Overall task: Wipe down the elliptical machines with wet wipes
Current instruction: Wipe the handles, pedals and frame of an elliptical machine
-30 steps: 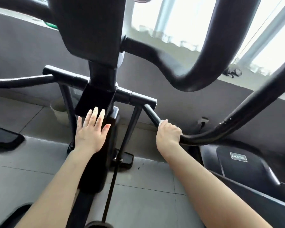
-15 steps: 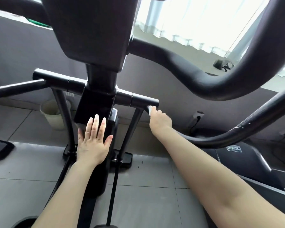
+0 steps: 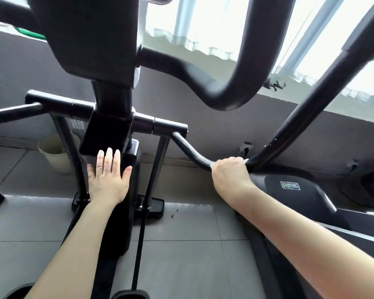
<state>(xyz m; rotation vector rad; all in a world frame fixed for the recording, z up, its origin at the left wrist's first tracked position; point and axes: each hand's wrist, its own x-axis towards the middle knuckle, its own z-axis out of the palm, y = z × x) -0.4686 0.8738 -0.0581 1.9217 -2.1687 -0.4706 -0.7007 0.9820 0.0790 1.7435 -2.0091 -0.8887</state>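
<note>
Your right hand (image 3: 230,175) is curled round the low bend of the elliptical's right swing arm (image 3: 190,153), where a sliver of white wet wipe (image 3: 212,164) shows at the thumb side, while your left hand (image 3: 108,180) lies flat, fingers straight, against the black centre column (image 3: 125,190), the two hands well apart. Expect the painted steel tube to be rigid, smooth and slick once damp, and likely to swing on its pivot. The wipe is thin, limp and prone to bunching: keep it wrapped round the tube under your palm and brace on the column.
</note>
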